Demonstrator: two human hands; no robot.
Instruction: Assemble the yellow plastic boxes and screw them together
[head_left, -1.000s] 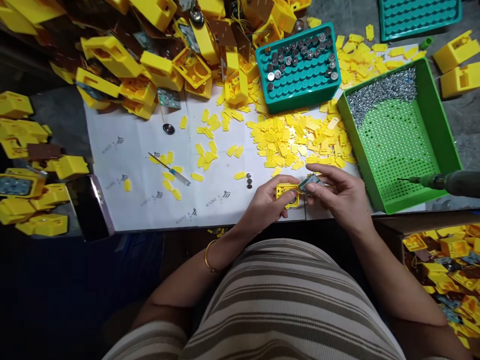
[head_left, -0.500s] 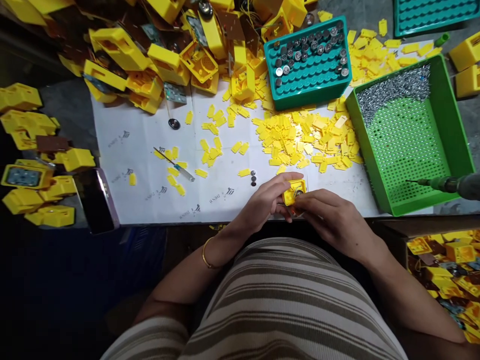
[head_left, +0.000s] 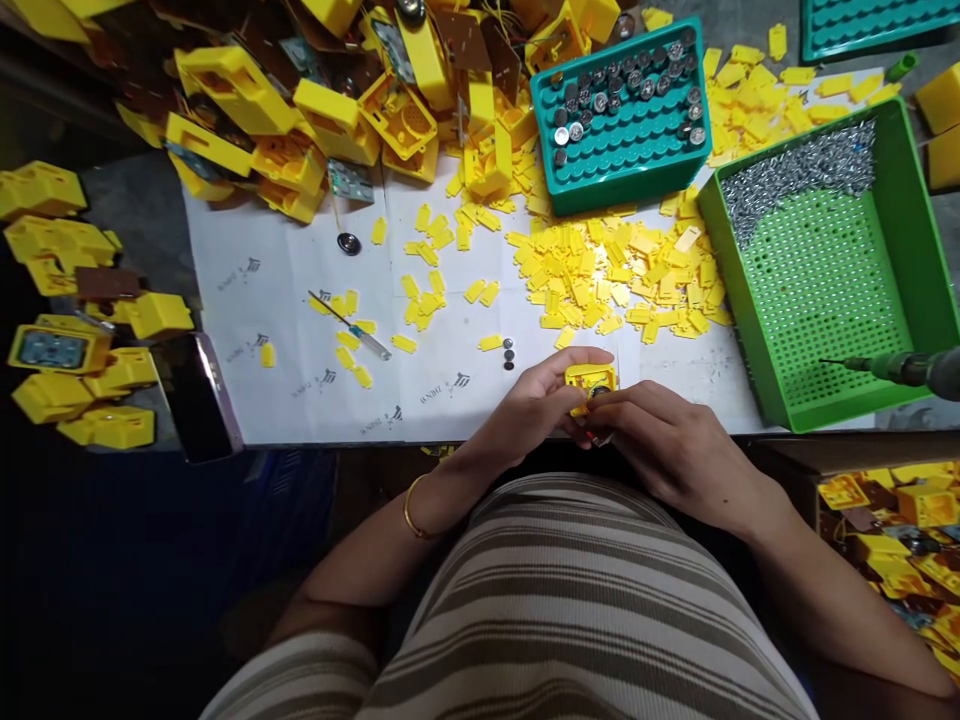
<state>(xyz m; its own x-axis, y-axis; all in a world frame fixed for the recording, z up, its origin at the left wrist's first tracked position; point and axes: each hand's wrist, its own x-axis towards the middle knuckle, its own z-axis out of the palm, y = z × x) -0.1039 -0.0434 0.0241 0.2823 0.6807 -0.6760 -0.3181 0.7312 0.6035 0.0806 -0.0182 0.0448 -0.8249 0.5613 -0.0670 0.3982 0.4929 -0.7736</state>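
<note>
White paper sheeting (head_left: 255, 412) spans mid-frame. Right of centre, the left hand (head_left: 534, 405) curls closed around a hollow yellow plastic casing (head_left: 591, 372); the right hand (head_left: 675, 450) bunches fingertips against it, their hold hidden. Steady support and light pressure should serve best. Small slanted lettering (head_left: 435, 395), possibly "ZHEN", repeats on the sheeting.

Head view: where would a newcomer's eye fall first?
Probably on the bright heap of small yellow plates, just below the teal tray. Next, the green basket to its right, with silvery metal pieces at its far end. Below the heap, the left hand holds a yellow case and the right hand touches it.
</note>
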